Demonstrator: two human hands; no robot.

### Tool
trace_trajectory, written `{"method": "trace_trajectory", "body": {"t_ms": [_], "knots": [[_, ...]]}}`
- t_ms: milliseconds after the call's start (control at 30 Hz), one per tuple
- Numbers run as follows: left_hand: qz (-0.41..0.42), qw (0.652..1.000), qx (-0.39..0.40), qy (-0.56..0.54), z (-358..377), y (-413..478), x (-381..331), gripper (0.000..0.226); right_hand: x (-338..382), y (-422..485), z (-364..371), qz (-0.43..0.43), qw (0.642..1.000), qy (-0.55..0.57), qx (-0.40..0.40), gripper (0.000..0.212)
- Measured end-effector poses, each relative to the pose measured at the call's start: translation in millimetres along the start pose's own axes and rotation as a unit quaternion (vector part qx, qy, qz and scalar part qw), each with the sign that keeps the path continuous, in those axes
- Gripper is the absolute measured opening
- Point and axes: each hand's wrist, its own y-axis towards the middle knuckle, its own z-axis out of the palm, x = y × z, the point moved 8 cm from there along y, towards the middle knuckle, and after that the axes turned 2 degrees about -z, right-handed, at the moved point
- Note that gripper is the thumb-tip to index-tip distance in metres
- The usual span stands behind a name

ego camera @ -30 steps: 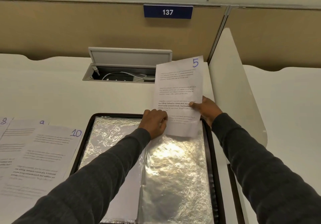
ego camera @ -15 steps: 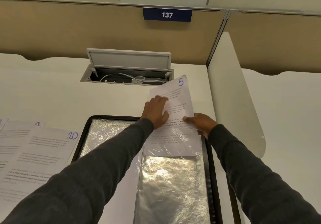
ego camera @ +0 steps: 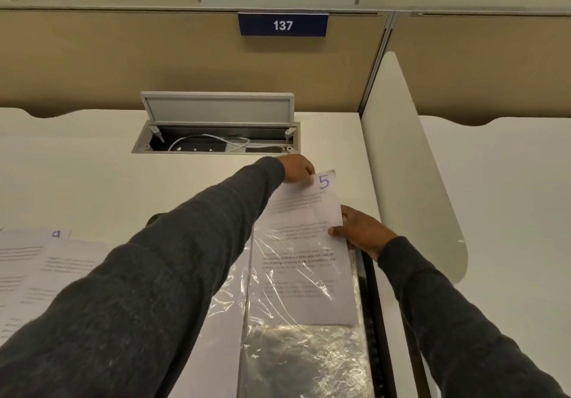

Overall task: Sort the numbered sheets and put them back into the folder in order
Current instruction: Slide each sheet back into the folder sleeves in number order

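Holding sheet 5 [ego camera: 304, 243] partly in the sleeve [ego camera: 309, 363] at the desk's [ego camera: 92, 181] right edge, left hand [ego camera: 297, 170] pinched its top, right hand [ego camera: 360, 231] its side; looked light, floppy, best edge-held.

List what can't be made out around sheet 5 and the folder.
Head view only:
- Printed text on sheet 5: too small and blurred to read.
- Left half of the folder: hidden by the left sleeve.
- Numbers on the stacked sheets at left: only a 9 shows; the rest cut off by the frame edge or sleeve.
- Folder's bottom: beyond the lower edge.
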Motion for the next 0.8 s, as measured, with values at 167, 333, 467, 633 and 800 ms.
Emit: {"method": "trace_trajectory", "body": {"t_ms": [167, 333, 467, 633, 800], "knots": [[-0.010, 0.990, 0.137, -0.020, 47, -4, 0, 0.015, -9, 5, -7, 0.014, 0.999, -0.017, -0.033, 0.047], [0.012, 0.984, 0.172, -0.052, 69, -15, -5, 0.012, -8, 7, -8, 0.013, 0.998, 0.016, -0.062, 0.034], [0.024, 0.988, 0.136, -0.074, 74, -23, -4, 0.019, -7, 5, -8, 0.023, 0.996, 0.034, -0.073, 0.035], [0.041, 0.993, 0.031, -0.111, 73, -32, 1, 0.019, -10, 3, -8, 0.027, 0.994, 0.068, -0.083, 0.035], [0.042, 0.989, -0.001, -0.140, 72, -41, 5, 0.008, -20, -4, -3, 0.053, 0.990, 0.107, -0.074, 0.025]]}}
